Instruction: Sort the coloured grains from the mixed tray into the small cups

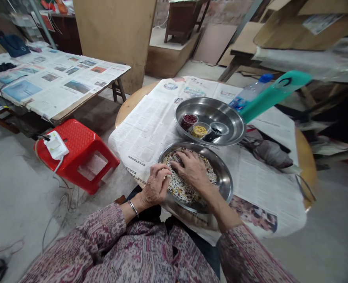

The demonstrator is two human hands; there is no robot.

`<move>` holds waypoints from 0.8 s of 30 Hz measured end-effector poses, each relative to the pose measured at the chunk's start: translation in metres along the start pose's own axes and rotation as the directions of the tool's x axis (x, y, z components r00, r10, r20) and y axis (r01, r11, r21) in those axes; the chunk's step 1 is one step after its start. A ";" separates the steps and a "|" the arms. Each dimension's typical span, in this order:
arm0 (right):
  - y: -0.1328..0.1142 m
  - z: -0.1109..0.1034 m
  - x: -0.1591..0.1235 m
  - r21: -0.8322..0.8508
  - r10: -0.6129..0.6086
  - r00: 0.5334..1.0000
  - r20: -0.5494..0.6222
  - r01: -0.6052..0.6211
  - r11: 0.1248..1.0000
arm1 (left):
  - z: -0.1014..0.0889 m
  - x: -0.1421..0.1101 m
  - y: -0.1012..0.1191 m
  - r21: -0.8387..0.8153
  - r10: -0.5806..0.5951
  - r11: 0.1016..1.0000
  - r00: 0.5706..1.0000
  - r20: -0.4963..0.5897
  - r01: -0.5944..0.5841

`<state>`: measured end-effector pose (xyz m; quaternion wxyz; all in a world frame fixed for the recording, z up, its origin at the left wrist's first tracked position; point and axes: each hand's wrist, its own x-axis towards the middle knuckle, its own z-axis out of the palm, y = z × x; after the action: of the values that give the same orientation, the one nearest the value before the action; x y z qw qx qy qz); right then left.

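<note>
A steel tray [225,181] full of mixed beans sits at the near edge of a round table covered in newspaper [150,129]. My right hand [191,169] lies on the beans with its fingers spread. My left hand [156,184] rests at the tray's left rim, its fingers curled in a pinch on something I cannot make out. Behind it stands a second steel tray [229,114] holding three small bowls: red beans [189,119], yellow beans [199,131] and black beans [218,130].
A red plastic stool [79,153] with a white power strip [56,144] stands to the left. A long table under newspapers [52,78] is at the far left. A water bottle [247,94], a teal object [274,94] and a grey cloth [265,151] lie at the right.
</note>
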<state>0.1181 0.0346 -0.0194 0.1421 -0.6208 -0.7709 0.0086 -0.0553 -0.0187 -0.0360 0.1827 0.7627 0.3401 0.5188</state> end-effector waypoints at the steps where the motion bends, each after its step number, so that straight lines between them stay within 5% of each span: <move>1: -0.008 0.001 0.002 0.039 -0.062 0.998 0.008 0.061 0.997 | 0.001 -0.001 0.000 0.013 -0.015 1.000 1.000 -0.014 0.015; 5: -0.021 -0.010 -0.009 0.177 -0.320 0.942 0.099 0.299 0.937 | 0.003 -0.003 -0.002 0.042 -0.040 0.998 0.999 -0.034 0.041; 9: -0.001 -0.028 -0.030 0.226 -0.479 0.853 0.206 0.435 0.872 | 0.005 -0.004 -0.005 0.066 -0.057 0.996 0.998 -0.016 0.058; 11: 0.021 -0.033 -0.039 0.216 -0.440 0.874 0.207 0.398 0.892 | 0.005 -0.004 -0.005 0.073 -0.064 0.995 0.998 -0.016 0.065; 14: 0.051 -0.035 -0.051 0.167 -0.248 0.965 0.091 0.230 0.959 | 0.005 -0.003 -0.005 0.080 -0.073 0.994 0.997 -0.015 0.074; 17: 0.056 -0.035 -0.062 0.148 -0.110 0.992 0.055 0.101 0.984 | 0.005 -0.002 -0.004 0.088 -0.078 0.993 0.997 -0.011 0.078; 22: 0.032 -0.032 -0.070 0.277 -0.304 0.927 0.219 0.240 0.930 | 0.004 0.000 -0.003 0.085 -0.070 0.994 0.998 -0.003 0.070; 24: 0.037 -0.029 -0.068 0.188 -0.269 0.942 0.199 0.233 0.954 | 0.004 0.000 -0.003 0.083 -0.072 0.994 0.997 -0.008 0.073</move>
<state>0.1726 -0.0269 -0.0127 0.1049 -0.4987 -0.8517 0.1221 -0.0530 -0.0166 -0.0394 0.1687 0.7555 0.3894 0.4992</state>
